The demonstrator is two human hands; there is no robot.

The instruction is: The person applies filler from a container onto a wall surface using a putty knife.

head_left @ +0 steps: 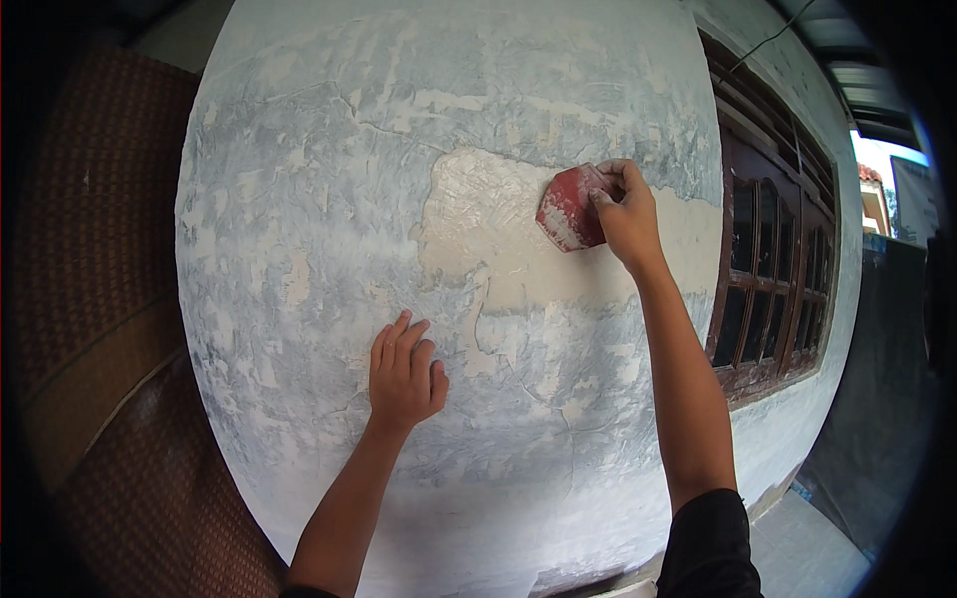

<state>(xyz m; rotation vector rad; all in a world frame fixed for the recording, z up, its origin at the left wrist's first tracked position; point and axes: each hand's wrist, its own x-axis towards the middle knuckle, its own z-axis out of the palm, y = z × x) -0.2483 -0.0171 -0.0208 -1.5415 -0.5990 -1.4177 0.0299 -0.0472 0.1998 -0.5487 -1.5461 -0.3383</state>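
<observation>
My right hand (633, 211) pinches a red putty scraper (570, 209) by its right edge, thumb on the near face. Whitish putty is smeared on the scraper's lower part. It lies against or just off a cream patch of putty (478, 214), which stands out from the mottled grey-white wall (299, 199). My left hand (404, 374) lies against the wall below and left of that patch, its fingers stretched upward and holding nothing. Some of the patch is hidden behind the scraper and my right hand.
On the right, a brown wooden window (773, 269) with dark panes is set into the wall. Brown woven panels (100, 219) stand along the left side. A thin wire (773, 38) hangs at the upper right, near corrugated roofing (867, 90). Pale floor (807, 548) shows at the lower right.
</observation>
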